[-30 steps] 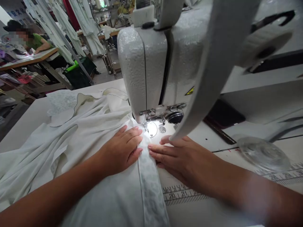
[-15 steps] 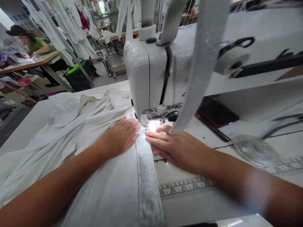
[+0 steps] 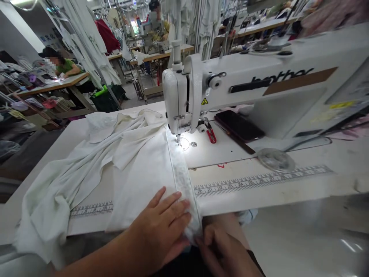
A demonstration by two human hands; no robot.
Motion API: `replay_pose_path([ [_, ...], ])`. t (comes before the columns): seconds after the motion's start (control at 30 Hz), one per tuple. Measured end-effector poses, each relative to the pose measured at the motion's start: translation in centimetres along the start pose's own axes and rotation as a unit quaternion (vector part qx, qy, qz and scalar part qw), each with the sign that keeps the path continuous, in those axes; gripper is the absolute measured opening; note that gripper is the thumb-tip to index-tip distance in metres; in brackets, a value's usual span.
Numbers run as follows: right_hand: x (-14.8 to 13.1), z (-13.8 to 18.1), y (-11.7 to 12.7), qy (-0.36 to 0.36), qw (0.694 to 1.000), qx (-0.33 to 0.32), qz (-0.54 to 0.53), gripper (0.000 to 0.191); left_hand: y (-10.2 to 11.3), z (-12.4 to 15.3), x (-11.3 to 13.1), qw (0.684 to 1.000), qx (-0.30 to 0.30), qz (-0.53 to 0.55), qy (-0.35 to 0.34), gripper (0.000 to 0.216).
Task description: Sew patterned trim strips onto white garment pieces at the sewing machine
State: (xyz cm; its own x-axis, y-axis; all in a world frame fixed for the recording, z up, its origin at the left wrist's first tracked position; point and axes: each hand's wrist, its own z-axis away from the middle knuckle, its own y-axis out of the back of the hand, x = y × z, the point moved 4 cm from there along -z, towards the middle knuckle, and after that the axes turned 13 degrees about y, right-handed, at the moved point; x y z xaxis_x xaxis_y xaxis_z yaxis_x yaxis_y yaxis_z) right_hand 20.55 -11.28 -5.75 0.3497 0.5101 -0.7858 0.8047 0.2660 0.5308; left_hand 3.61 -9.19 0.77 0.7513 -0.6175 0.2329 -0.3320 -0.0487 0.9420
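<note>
A length of white fabric (image 3: 144, 177) lies across the sewing table, with a pale patterned strip (image 3: 182, 179) along its right edge. The far end of this strip sits at the needle and presser foot (image 3: 178, 140) of the sewing machine (image 3: 177, 96). My left hand (image 3: 164, 223) rests on the fabric near the table's front edge, fingers stretched over the strip; its thumb is partly hidden. Just right of it, at the strip's near end, my right hand (image 3: 220, 244) has its fingers closed on the fabric edge. That hand is somewhat blurred.
Red thread snips (image 3: 211, 133), a dark phone (image 3: 240, 125) and a clear round dish (image 3: 276, 159) lie right of the needle. A printed ruler (image 3: 259, 180) runs along the table's front. Behind, a person (image 3: 67, 67) works at another table, near hanging white garments (image 3: 95, 42).
Both hands have moved from beside the needle back toward the table's front edge. My right hand has taken hold of the strip's near end. The view has pulled back, showing more of the machine.
</note>
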Motion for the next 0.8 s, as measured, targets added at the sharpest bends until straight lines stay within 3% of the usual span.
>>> replay_pose_path([
  [0.07, -1.0, 0.0, 0.1, -0.046, 0.994, -0.003, -0.098, 0.019, -0.1, 1.0, 1.5, 0.998, 0.058, 0.018, -0.027, 0.032],
  [0.17, -2.3, 0.2, 0.9, -0.132, 0.955, -0.022, -0.263, 0.020, 0.1, 2.2, 3.4, 0.989, 0.143, 0.036, -0.019, 0.016],
  [0.23, -3.0, 0.1, 1.8, -0.132, 0.945, -0.037, -0.298, 0.017, 0.4, 2.5, 3.9, 0.986, 0.164, 0.043, 0.003, 0.015],
  [0.33, -3.9, -0.7, 3.5, -0.018, 0.980, -0.046, -0.193, 0.010, 1.4, 2.4, 4.2, 0.983, 0.176, 0.054, 0.015, 0.014],
  [0.4, -4.6, -1.3, 4.7, 0.110, 0.993, -0.027, -0.042, 0.023, 2.0, 2.2, 4.2, 0.982, 0.178, 0.056, 0.017, 0.013],
  [0.53, -6.3, -1.7, 6.2, 0.314, 0.925, 0.045, 0.208, 0.022, 2.5, 1.6, 4.7, 0.986, 0.160, 0.056, 0.009, 0.011],
  [0.7, -6.3, -1.1, 5.8, 0.393, 0.885, 0.001, 0.248, 0.033, 2.1, -0.1, 4.4, 0.992, 0.075, 0.093, -0.044, 0.011],
  [0.77, -5.7, -0.7, 5.1, 0.395, 0.886, 0.008, 0.242, 0.036, 1.7, -1.0, 2.3, 0.993, 0.038, 0.108, -0.027, 0.018],
  [0.8, -5.4, -0.6, 4.6, 0.387, 0.891, 0.017, 0.236, 0.037, 1.6, -1.3, 0.5, 0.995, 0.026, 0.092, 0.013, 0.024],
])
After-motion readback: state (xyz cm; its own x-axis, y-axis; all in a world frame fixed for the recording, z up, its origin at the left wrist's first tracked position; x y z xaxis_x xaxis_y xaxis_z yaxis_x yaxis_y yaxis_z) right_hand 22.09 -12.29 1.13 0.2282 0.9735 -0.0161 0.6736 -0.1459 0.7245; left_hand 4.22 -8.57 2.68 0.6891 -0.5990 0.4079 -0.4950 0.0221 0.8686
